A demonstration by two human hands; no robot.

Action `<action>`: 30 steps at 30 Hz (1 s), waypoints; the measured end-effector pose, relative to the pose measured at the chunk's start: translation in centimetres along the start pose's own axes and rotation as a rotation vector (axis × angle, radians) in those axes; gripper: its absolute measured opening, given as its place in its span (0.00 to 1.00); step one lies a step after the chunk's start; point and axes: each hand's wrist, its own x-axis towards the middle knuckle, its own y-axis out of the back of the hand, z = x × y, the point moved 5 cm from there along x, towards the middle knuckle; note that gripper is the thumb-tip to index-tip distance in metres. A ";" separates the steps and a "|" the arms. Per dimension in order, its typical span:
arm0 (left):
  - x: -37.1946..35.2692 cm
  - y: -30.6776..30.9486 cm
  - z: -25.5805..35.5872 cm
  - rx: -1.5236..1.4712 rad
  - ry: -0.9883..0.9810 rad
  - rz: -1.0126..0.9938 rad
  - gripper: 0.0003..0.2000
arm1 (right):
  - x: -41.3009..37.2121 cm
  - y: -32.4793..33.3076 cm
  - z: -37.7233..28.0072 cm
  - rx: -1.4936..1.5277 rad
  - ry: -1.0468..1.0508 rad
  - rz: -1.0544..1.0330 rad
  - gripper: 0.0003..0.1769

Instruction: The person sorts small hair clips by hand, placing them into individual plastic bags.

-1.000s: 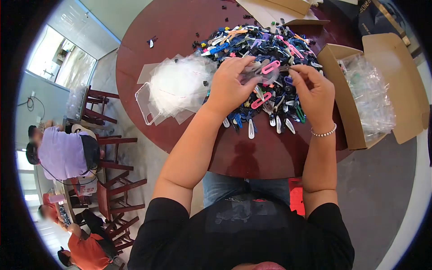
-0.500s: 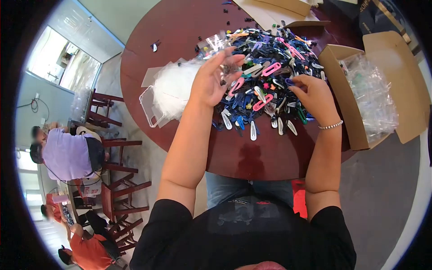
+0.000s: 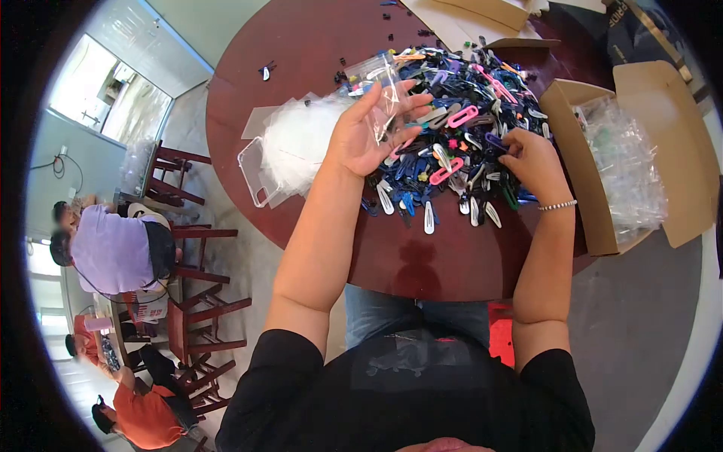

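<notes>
A large mixed pile of hair clips (image 3: 429, 188) in many colours covers part of the round dark red table (image 3: 256, 83). My left hand (image 3: 369, 135), palm up with its fingers spread, supports a clear plastic bag (image 3: 385, 94) over the pile's left side. On the right side of the pile, my right hand (image 3: 529, 157) pinches a dark purple clip (image 3: 495, 142) between thumb and fingertips. A stack of clear bags (image 3: 294, 143) lies left of my left hand. Whether the held bag has clips in it is hard to tell.
An open cardboard box (image 3: 587, 181) of filled clear bags (image 3: 621, 173) stands right of the pile. Another cardboard box (image 3: 489, 11) is at the far edge. Several people sit at the left beside wooden stools (image 3: 207, 324). A few loose clips (image 3: 266, 71) lie at the table's far left.
My left hand has opened out further, and the clear bag now stands more upright over it. The purple clip shows more clearly in my right fingers. The whole view has shifted slightly.
</notes>
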 end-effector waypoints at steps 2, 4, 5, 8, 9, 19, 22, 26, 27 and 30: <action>0.1 0.3 -0.1 0.031 -0.002 0.002 0.31 | 0.1 -0.2 0.4 -0.002 0.008 0.012 0.14; 0.4 0.5 -0.1 0.044 -0.006 0.003 0.30 | 0.2 -0.1 0.1 0.002 0.035 0.031 0.14; 0.2 0.7 -0.4 0.059 -0.008 0.020 0.30 | 0.0 -0.2 0.0 -0.003 0.027 0.026 0.14; 0.1 0.3 -0.5 0.074 0.016 0.048 0.28 | 0.4 -0.4 0.3 0.011 0.052 0.028 0.14; -0.1 0.1 -0.5 0.120 0.027 0.083 0.28 | 0.4 -0.3 0.3 0.009 0.048 0.033 0.14; -0.1 0.4 -0.4 0.143 -0.003 0.147 0.27 | -0.2 0.6 -2.4 0.050 0.214 0.278 0.14; -0.3 0.5 -0.4 0.139 -0.013 0.132 0.27 | -0.4 0.0 -3.5 0.047 0.228 0.131 0.10; 0.1 0.5 -0.4 0.149 -0.024 0.128 0.27 | -0.2 -0.8 -3.8 0.017 0.209 0.085 0.11; 0.0 0.6 -0.5 0.154 -0.018 0.133 0.26 | -0.2 -0.8 -3.7 0.016 0.210 0.083 0.11; 0.4 1.3 -0.7 0.112 -0.019 0.047 0.26 | -0.3 -0.5 -2.9 0.011 0.263 0.157 0.13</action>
